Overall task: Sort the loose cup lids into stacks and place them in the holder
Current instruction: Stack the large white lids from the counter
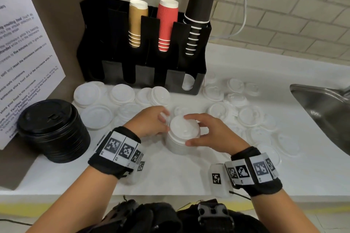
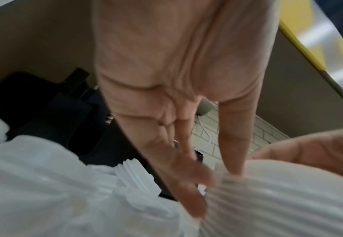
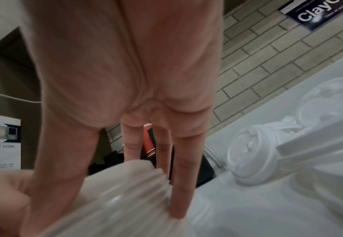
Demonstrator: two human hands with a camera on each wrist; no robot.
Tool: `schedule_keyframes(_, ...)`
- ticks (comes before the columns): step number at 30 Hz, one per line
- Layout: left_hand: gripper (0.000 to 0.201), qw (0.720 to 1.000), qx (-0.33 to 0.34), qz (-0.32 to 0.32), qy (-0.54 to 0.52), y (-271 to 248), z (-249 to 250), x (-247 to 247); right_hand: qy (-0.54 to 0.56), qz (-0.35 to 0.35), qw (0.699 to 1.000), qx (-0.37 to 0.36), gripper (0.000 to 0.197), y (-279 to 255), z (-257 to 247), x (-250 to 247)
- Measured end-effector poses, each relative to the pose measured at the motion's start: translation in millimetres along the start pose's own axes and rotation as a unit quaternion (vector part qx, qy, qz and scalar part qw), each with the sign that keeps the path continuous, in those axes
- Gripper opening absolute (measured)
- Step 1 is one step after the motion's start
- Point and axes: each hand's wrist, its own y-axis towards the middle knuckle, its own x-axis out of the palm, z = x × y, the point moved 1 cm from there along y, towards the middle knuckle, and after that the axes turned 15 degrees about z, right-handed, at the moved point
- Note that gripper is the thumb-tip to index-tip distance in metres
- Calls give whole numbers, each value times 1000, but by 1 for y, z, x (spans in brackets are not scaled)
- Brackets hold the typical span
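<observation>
A stack of white cup lids (image 1: 182,138) stands on the white counter in the middle of the head view. My left hand (image 1: 165,121) grips its left side, thumb at the top rim. My right hand (image 1: 189,130) holds it from the right, fingers over the top lid and thumb on the near side. In the left wrist view the left hand's fingers (image 2: 190,189) lie along the ribbed stack (image 2: 278,203). The right wrist view shows thumb and fingers (image 3: 179,192) either side of the stack (image 3: 126,210). The black holder (image 1: 144,70) stands behind, with white lids in its front right slot (image 1: 188,81).
Several loose white lids (image 1: 250,115) are scattered right of the stack, and others lie in front of the holder (image 1: 122,93). A tall stack of black lids (image 1: 53,130) stands at the left. Paper cups fill the holder's back slots. A steel sink (image 1: 322,111) opens at the right.
</observation>
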Motion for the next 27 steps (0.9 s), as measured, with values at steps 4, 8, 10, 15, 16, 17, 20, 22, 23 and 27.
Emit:
schedule_keyframes(4,71,986,154,-49,28,-6,11,7,-17,-9,1000,-17,69,3,1,-1)
schedule_keyframes(8,65,984,160,-60,58,-5,16,12,-52,-43,997,-29,64,2,-1,-18)
schedule_keyframes(10,76,985,142,-55,75,-5,15,13,-53,10,998,-15,46,2,2,-44)
schedule_keyframes(15,81,989,132,-47,50,-4,12,14,-199,76,976,42,9,-6,21,-107)
schedule_keyframes(16,82,990,129,-45,44,-4,11,14,-256,38,964,55,8,-10,25,-110)
schedule_keyframes(17,82,990,127,-42,39,-5,10,15,-309,-5,949,68,11,-14,29,-108)
schedule_keyframes(20,81,991,123,-33,31,-5,9,16,-388,-96,910,113,26,-23,40,-90)
schedule_keyframes(22,82,992,123,-29,30,-5,9,16,-383,-95,911,122,28,-26,43,-79)
schedule_keyframes(23,82,992,122,-27,30,-5,9,17,-375,-84,916,117,29,-27,44,-75)
schedule_keyframes(27,85,993,113,-26,35,-6,8,18,-329,-38,939,93,56,-21,41,-75)
